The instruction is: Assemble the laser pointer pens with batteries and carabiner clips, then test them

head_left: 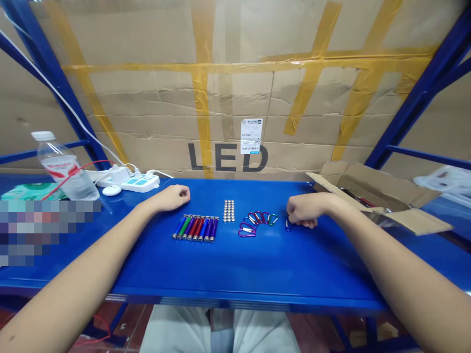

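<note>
Blue clip: dark-blue metal carabiner (287, 226) on the glossy blue tabletop (239, 274), at the right hand's (304, 210) fingertips, partly covered.
Long axis: visible loop runs roughly front to back (far end hidden).
Nearer hand: right, clearly; left hand (174, 198) rests beyond the row of coloured metal tubes (197, 228).
Hands: well apart, fingers curled; cannot tell whether right grips the clip or left closes fully.
Clip arc: multicoloured metal carabiners (253, 220), left of blue clip.

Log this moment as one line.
left hand: curled on table, beyond coloured tubes | right hand: at blue carabiner, grip unclear | between hands: silver discs gridded, other carabiners in an arc
</note>
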Action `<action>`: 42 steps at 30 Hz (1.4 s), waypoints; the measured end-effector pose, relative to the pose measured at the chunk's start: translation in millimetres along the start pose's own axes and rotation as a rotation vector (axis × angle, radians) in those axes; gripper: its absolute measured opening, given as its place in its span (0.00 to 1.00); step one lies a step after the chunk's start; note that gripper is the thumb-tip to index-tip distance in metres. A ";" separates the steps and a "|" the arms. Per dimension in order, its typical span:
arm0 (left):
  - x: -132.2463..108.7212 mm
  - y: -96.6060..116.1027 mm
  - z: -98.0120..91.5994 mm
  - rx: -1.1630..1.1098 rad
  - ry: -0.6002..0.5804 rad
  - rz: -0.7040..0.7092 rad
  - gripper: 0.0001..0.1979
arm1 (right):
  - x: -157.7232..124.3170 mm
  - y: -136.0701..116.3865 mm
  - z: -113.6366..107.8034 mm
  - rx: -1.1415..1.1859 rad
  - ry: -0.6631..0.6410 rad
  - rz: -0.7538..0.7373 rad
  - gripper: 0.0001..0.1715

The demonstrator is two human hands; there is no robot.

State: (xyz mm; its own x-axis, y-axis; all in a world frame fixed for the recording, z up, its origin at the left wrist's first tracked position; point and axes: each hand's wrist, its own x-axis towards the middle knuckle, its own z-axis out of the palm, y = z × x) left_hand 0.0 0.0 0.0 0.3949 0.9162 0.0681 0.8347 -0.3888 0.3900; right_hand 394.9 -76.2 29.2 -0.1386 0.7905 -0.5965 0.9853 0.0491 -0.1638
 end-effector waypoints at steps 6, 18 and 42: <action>-0.1 -0.1 0.3 0.019 -0.007 0.006 0.10 | -1.9 -8.7 1.8 -0.018 0.002 -0.025 0.14; 4.6 -6.9 2.6 0.003 -0.009 -0.003 0.11 | -1.2 -13.5 3.9 0.020 -0.003 -0.091 0.10; 7.6 -8.5 4.0 0.136 0.082 0.019 0.11 | 49.7 40.6 -2.5 0.281 0.481 -0.139 0.08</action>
State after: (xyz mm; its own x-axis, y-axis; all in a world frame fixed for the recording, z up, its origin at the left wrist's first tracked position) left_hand -2.5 9.8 -6.5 0.3833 0.9111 0.1518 0.8736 -0.4109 0.2606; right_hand 428.3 -33.3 -5.2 -0.1387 0.9803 -0.1403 0.8875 0.0601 -0.4569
